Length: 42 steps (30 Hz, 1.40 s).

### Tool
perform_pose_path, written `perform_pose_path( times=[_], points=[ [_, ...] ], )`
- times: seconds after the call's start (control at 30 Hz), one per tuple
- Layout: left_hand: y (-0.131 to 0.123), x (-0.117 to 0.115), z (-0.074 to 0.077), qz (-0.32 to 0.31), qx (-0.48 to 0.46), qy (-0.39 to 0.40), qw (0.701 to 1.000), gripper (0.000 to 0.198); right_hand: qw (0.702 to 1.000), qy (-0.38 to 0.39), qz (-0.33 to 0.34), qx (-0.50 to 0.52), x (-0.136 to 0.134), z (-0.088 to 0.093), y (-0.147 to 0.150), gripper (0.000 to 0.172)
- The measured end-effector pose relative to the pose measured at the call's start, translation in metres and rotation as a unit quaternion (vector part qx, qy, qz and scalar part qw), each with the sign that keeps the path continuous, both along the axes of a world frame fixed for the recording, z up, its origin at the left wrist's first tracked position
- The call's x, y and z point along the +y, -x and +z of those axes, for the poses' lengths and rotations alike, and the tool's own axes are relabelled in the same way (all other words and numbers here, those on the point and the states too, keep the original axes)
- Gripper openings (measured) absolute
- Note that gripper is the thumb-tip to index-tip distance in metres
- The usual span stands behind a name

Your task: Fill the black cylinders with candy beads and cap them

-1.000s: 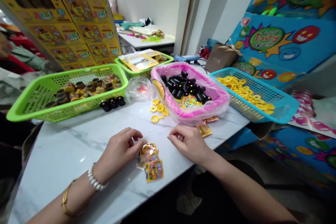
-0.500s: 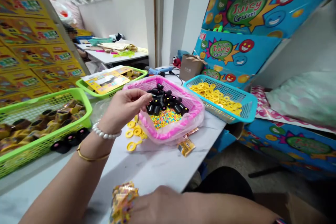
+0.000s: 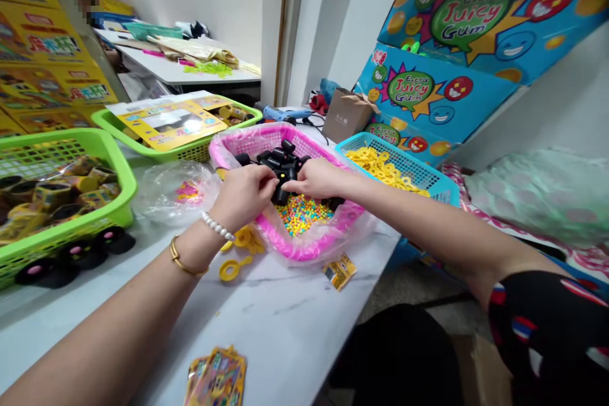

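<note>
A pink basket (image 3: 304,248) lined with clear plastic holds a heap of small black cylinders (image 3: 272,157), some with a coloured dot, and many tiny coloured balls (image 3: 302,212). My left hand (image 3: 247,193) is over the basket's left side, thumb and fingertips pinched together; what they hold, if anything, is hidden. From the right, my right hand (image 3: 318,177) reaches among the black cylinders with its fingers curled and thumb against one of them. The two hands nearly meet over the heap.
Yellow ring pieces (image 3: 231,268) and a small printed packet (image 3: 340,271) lie beside the basket. Printed cards (image 3: 217,377) are near the table's front. Green baskets (image 3: 124,200) stand left, a blue basket (image 3: 447,189) right. A plastic bag (image 3: 164,187) holds pink pieces.
My right hand has left the printed cards at the front and moved up into the pink basket. My left hand has lowered slightly, still pinched. The view has shifted a little.
</note>
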<state>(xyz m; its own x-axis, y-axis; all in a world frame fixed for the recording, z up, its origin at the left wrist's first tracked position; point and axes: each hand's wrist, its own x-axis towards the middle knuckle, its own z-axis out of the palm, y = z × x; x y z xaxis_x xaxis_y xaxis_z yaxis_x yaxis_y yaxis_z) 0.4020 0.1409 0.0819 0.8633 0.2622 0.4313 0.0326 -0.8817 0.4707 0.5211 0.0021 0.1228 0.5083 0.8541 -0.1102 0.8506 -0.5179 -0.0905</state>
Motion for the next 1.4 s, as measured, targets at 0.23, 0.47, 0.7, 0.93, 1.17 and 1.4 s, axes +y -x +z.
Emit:
perform_pose_path(
  times=[0.23, 0.47, 0.7, 0.93, 1.17, 1.4],
  points=[
    [0.003, 0.001, 0.008, -0.012, 0.013, 0.025, 1.0, 0.025, 0.993, 0.066, 0.034, -0.095, 0.038, -0.038, 0.007, 0.041],
    [0.013, 0.022, 0.023, -0.065, 0.084, -0.133, 0.985, 0.045, 0.949, 0.077, 0.262, -0.16, 0.008, -0.031, 0.01, 0.027],
    [0.015, 0.012, 0.035, -0.094, 0.074, -0.026, 0.993, 0.024, 0.943, 0.023, 0.33, 0.039, 0.0, -0.032, 0.005, 0.029],
    [0.004, -0.006, 0.013, -0.121, 0.114, -0.041, 0.985, 0.037, 0.94, -0.132, 0.212, 0.233, -0.021, -0.031, -0.024, 0.027],
    [0.002, -0.011, 0.005, -0.103, 0.063, -0.007, 0.993, 0.031, 0.858, -0.208, 0.073, 0.464, -0.02, -0.039, -0.015, 0.027],
    [0.003, -0.012, 0.002, -0.151, 0.013, 0.01, 0.988, 0.023, 0.808, -0.263, 0.08, 0.521, -0.021, -0.041, -0.016, 0.034]
  ],
)
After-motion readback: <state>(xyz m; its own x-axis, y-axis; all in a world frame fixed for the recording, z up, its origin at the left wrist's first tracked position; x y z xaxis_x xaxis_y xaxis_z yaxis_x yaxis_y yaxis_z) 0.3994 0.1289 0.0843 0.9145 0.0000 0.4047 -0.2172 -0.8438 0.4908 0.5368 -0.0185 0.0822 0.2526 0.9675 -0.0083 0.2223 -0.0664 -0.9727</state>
